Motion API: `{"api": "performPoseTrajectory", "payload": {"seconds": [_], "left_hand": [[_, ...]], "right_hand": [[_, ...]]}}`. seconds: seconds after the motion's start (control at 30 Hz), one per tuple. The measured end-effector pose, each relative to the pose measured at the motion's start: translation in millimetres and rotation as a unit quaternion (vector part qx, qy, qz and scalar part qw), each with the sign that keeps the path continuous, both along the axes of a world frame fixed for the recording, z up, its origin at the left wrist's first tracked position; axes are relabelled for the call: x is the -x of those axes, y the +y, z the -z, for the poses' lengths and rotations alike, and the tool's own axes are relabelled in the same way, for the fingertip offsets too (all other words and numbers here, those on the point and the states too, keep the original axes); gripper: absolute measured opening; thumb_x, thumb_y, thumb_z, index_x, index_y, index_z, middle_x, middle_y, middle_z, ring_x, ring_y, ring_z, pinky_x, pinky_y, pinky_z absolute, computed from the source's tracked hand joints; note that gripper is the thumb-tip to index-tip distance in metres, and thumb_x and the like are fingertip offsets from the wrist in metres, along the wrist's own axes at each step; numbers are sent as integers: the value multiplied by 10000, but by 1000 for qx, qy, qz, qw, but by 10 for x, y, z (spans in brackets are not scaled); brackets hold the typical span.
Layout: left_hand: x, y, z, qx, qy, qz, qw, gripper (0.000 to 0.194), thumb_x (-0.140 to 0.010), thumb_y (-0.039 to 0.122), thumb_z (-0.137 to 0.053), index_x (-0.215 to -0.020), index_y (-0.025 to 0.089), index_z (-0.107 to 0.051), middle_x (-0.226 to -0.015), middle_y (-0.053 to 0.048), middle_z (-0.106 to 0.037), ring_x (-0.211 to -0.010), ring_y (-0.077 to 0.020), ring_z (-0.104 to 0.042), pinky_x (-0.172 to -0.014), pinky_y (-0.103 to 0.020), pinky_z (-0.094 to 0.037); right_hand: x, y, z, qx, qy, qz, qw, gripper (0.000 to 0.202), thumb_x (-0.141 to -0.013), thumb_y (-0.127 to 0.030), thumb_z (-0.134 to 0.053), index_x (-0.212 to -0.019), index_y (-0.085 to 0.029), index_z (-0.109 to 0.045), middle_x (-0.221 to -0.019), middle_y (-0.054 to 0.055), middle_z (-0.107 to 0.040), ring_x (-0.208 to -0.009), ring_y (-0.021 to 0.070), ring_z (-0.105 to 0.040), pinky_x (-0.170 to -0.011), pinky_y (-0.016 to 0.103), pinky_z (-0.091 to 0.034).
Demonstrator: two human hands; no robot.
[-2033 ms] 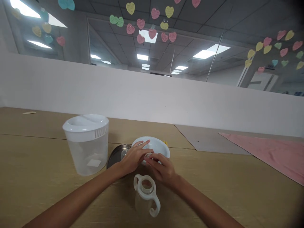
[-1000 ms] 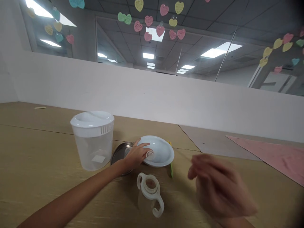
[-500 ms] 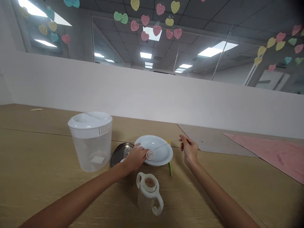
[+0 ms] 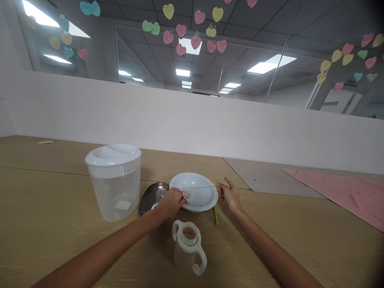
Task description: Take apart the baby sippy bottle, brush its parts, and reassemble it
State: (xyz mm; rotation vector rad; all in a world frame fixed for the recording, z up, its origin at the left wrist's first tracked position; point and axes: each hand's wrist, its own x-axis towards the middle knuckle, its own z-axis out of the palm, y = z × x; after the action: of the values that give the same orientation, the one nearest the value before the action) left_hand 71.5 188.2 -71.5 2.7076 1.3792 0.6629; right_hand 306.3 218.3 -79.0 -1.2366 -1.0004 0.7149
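Over the left part of a white bowl (image 4: 204, 198), my left hand (image 4: 171, 203) pinches a small clear round piece (image 4: 188, 195). My right hand (image 4: 230, 195) is at the bowl's right edge, thumb and fingers closed on a thin rod (image 4: 207, 187) that runs leftward above the bowl; one finger is raised. Whether the rod's far end touches the round piece is too small to tell. Nearer to me stands an open clear bottle (image 4: 186, 256) with white handles. A metal tray (image 4: 147, 200) holding a clear cap (image 4: 161, 194) sits left of the bowl, partly behind my left hand.
A tall clear container (image 4: 112, 194) with a white lid stands on the left. Behind the bowl's right side lies a green and yellow item (image 4: 215, 216). A pink cloth (image 4: 345, 196) covers the table's right side, and a white wall (image 4: 180, 120) rises behind.
My right hand has moved left and slightly down, bringing the rod lower and nearly level over the bowl. My left hand has shifted only slightly, still holding the round piece.
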Motion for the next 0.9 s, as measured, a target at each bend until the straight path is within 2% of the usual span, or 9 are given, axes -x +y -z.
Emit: {"api": "performPoseTrajectory", "payload": {"seconds": [0.07,0.13,0.23,0.33,0.4,0.47,0.53,0.7,0.9], "left_hand": [[2,7,15,-2,-2,1,1000,248,-878,139,-427,-780,137,-654,-861,-82,-670,-918,-214,-590,-857,-305,-429],[4,16,30,-5,-2,0,1000,249,-878,139,-424,-781,132,-653,-861,-88,-669,-924,-219,-589,-863,-312,-427],[10,30,49,-11,-3,-1,1000,226,-874,151,-433,-807,116,-647,-856,-105,-665,-902,-232,-593,-852,-328,-433],[22,41,65,-17,-9,11,1000,210,-873,156,-432,-866,137,-641,-836,-85,-664,-845,-211,-600,-828,-315,-441],[33,49,84,-24,-16,19,999,210,-873,157,-430,-882,151,-640,-826,-71,-662,-823,-199,-599,-823,-306,-440],[44,62,114,-30,-23,21,999,206,-868,161,-438,-854,143,-643,-818,-76,-659,-825,-204,-594,-830,-312,-436],[54,76,147,-32,-27,22,999,201,-856,155,-449,-831,132,-647,-820,-85,-658,-841,-213,-589,-839,-321,-430],[72,77,173,-43,-37,49,997,261,-837,106,-411,-942,169,-642,-816,-53,-659,-807,-189,-579,-825,-311,-423],[53,46,146,-74,-19,62,995,224,-847,117,-418,-813,170,-633,-729,-32,-639,-722,-174,-567,-768,-296,-421]], "right_hand": [[29,-38,-21,-47,-69,-4,997,702,-736,-375,-514,-1332,-28,-390,-479,-61,-466,-402,105,-378,-411,214,-329],[91,-104,-64,-105,-180,-44,977,509,-794,-405,-490,-1173,-76,-574,-546,-15,-527,-489,123,-460,-491,233,-377],[239,-241,-134,-165,-382,-124,901,294,-847,-344,-479,-913,-157,-696,-744,49,-628,-662,161,-543,-619,277,-423],[401,-369,-166,-202,-496,-171,827,190,-850,-259,-529,-936,-211,-693,-835,47,-633,-790,189,-547,-703,311,-443],[479,-422,-159,-219,-519,-194,803,179,-830,-217,-580,-981,-228,-676,-884,43,-622,-842,191,-538,-741,317,-455],[524,-446,-138,-231,-522,-204,796,204,-804,-184,-620,-997,-232,-665,-915,41,-609,-861,188,-534,-754,313,-465],[547,-451,-114,-238,-510,-208,800,219,-790,-159,-638,-994,-234,-664,-921,37,-601,-858,182,-537,-750,307,-473],[597,-466,-73,-254,-474,-207,817,214,-792,-158,-640,-983,-246,-675,-893,28,-605,-838,166,-558,-737,287,-490],[646,-507,-73,-257,-448,-190,835,176,-772,-123,-620,-893,-236,-679,-865,30,-587,-833,171,-557,-733,292,-488]]}}
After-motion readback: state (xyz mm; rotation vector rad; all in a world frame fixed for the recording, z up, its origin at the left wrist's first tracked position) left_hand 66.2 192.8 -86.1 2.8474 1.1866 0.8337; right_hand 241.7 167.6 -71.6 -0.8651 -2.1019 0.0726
